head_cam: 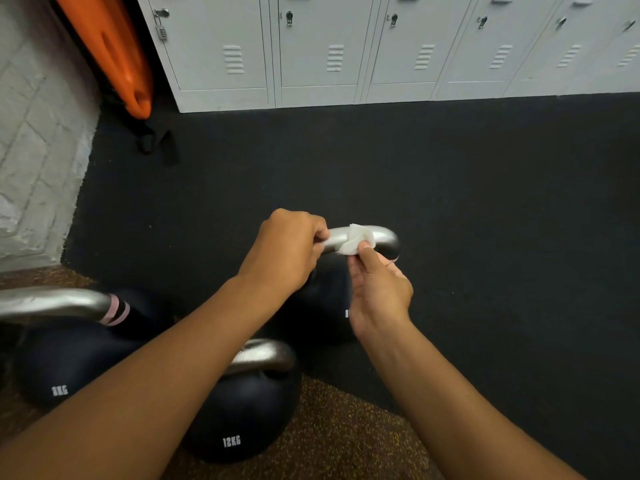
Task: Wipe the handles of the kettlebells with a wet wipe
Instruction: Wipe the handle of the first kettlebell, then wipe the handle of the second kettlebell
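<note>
Far kettlebell (322, 306): black body, steel handle (381, 237). White wipe (356, 240) draped over the handle, pinched by left hand (287, 251) and right hand (377, 292).

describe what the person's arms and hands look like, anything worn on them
Both arms are bare from the bottom edge of the picture to the fingertips: no sleeves, gloves or wraps show. The left hand and the right hand carry no visible rings, and neither wrist has a watch, band or bracelet. Nails look short and unpainted where they show. No markings can be made out on either forearm.
</note>
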Available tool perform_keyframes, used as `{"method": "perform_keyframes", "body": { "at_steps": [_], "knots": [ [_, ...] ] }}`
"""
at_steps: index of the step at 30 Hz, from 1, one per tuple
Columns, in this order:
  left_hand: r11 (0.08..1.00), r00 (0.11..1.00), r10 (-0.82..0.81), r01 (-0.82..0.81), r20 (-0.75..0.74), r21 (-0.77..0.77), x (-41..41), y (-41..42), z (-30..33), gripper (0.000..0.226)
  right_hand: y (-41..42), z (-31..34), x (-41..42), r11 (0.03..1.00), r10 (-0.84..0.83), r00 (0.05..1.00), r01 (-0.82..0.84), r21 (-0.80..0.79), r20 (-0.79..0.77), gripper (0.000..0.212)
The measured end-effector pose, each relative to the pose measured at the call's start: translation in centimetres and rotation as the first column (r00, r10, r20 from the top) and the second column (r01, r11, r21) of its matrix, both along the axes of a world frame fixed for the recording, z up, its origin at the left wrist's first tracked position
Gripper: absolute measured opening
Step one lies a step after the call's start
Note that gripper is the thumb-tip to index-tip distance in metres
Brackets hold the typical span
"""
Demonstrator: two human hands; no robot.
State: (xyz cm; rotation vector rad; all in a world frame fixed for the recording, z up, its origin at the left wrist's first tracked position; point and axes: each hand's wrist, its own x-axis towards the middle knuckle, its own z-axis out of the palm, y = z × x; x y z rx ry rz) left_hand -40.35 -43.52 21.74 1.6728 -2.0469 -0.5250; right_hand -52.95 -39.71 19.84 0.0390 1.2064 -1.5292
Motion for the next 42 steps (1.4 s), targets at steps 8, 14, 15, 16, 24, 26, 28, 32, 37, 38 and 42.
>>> {"method": "perform_keyframes", "body": {
  "at_steps": [8,14,15,16,24,26,28,32,37,38,42],
  "knots": [
    [0.998,0.997,-0.053,0.054,0.051,-0.034,0.3,1.1,0.9,0.017,1.5,0.0,-1.3,0.984,0.172,0.98,-0.174,-0.019,-0.103,0.008],
    [0.966,0.947,-0.203,0.235,0.248,-0.104,1.9,4.0,3.5,0.044,4.5,0.9,-2.7,0.921,0.36,0.907,-0.383,-0.069,-0.217,0.008],
    [0.958,0.93,-0.229,0.267,0.288,-0.1,2.4,4.7,3.9,0.045,4.9,1.2,-2.9,0.912,0.374,0.896,-0.403,-0.082,-0.239,0.007],
    [0.952,0.914,-0.251,0.293,0.318,-0.09,2.9,5.5,4.4,0.048,5.2,1.6,-3.0,0.898,0.392,0.879,-0.43,-0.095,-0.273,0.007],
    [0.925,0.857,-0.342,0.379,0.387,-0.023,9.2,12.1,7.6,0.061,7.9,4.5,-3.8,0.74,0.43,0.525,-0.671,-0.047,-0.735,0.004],
    [0.928,0.865,-0.319,0.367,0.388,-0.056,10.6,13.7,7.6,0.06,8.9,4.3,-3.6,0.721,0.398,0.474,-0.691,-0.051,-0.786,0.004],
    [0.926,0.866,-0.317,0.37,0.387,-0.069,11.7,15.1,7.1,0.06,10.1,3.8,-3.3,0.708,0.38,0.429,-0.705,-0.04,-0.819,0.004],
    [0.948,0.922,-0.234,0.288,0.309,-0.139,13.1,17.4,5.9,0.053,12.6,2.5,-2.2,0.706,0.326,0.405,-0.706,-0.065,-0.854,0.01],
    [0.952,0.941,-0.188,0.245,0.28,-0.183,12.3,18.8,4.8,0.049,13.9,0.3,0.0,0.689,0.18,0.222,-0.724,-0.038,-0.958,0.013],
    [0.95,0.938,-0.194,0.253,0.286,-0.183,12.1,18.9,4.4,0.049,13.8,-0.2,0.4,0.699,0.143,0.19,-0.714,-0.037,-0.971,0.013],
    [0.949,0.94,-0.17,0.237,0.295,-0.209,12.4,18.6,3.7,0.045,13.7,-2.4,1.1,0.76,0.162,0.25,-0.649,-0.041,-0.955,0.015]
  ]
}}
